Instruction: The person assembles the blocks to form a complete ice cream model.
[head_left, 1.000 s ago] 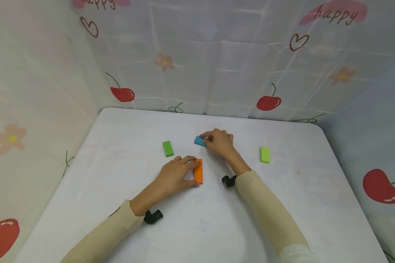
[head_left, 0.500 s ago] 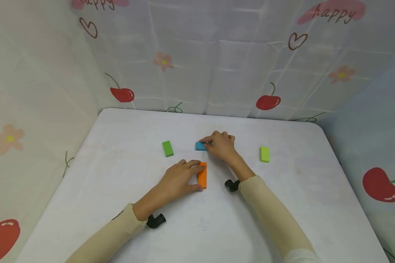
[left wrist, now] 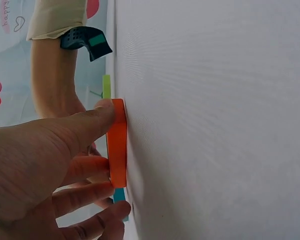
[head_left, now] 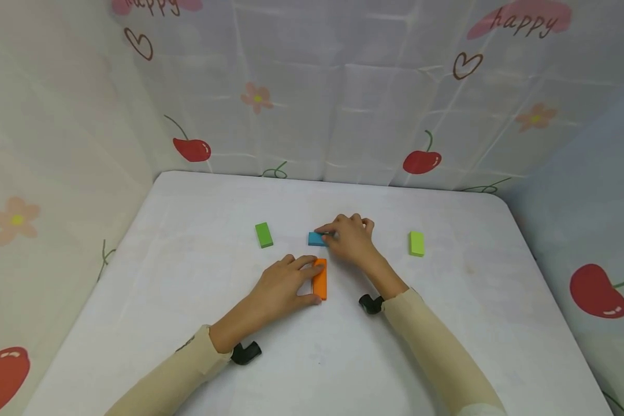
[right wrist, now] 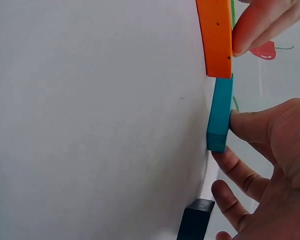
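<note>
An orange block (head_left: 319, 279) lies lengthwise on the white table, and my left hand (head_left: 283, 287) holds it. In the left wrist view the thumb (left wrist: 104, 111) presses near one end, while fingertips touch it toward the other end. Just beyond is a blue block (head_left: 317, 239), lying crosswise and partly covered by my right hand (head_left: 351, 240), which pinches it with thumb and fingers. The right wrist view shows the blue block (right wrist: 220, 114) close to the end of the orange block (right wrist: 216, 40); I cannot tell whether they touch.
A green block (head_left: 264, 235) lies to the left and a lime-green block (head_left: 416, 244) to the right. Below my right hand, the right wrist view shows a dark block (right wrist: 196, 220). A cherry-patterned curtain (head_left: 364, 110) hangs behind the table (head_left: 312, 370).
My right hand has brought the blue block nearer to me and turned it crosswise. My left hand has shifted the orange block slightly right and nearer.
</note>
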### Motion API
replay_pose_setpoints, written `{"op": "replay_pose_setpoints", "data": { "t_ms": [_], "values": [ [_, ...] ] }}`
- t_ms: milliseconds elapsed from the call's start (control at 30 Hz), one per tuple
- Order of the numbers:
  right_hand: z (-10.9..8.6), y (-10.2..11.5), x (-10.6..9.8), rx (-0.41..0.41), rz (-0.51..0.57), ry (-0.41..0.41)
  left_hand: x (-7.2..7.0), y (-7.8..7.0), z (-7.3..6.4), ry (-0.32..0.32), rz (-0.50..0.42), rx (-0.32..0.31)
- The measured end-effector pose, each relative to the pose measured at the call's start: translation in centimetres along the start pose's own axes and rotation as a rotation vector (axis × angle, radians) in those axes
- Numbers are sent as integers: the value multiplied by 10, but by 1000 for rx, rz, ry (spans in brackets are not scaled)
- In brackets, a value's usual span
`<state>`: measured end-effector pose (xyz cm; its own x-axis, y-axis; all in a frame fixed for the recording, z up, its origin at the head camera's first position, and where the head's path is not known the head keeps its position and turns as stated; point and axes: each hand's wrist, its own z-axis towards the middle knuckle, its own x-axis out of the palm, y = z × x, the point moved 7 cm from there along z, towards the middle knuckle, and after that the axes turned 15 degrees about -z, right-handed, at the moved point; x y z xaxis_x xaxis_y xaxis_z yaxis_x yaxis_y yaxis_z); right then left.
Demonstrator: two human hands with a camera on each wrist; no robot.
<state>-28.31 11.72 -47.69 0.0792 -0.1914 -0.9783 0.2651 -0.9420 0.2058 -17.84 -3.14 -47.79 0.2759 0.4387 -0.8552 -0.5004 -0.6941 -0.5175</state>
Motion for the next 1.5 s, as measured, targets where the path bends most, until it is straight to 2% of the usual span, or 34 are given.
{"op": "replay_pose_setpoints", "data": {
  "t_ms": [567,967,1200,1500],
  "values": [
    [-16,2,0,-42,64,-76,-2,-6,-1,-48,122,59],
    [-23,4,1,-52,81,-48,-1,-6,-2,-57,124,69],
    [-28,5,0,-69,89,-58,-2,-7,-2,-61,127,86],
    [-31,6,1,-79,104,-49,-2,-8,-3,-62,174,103]
  ]
}}
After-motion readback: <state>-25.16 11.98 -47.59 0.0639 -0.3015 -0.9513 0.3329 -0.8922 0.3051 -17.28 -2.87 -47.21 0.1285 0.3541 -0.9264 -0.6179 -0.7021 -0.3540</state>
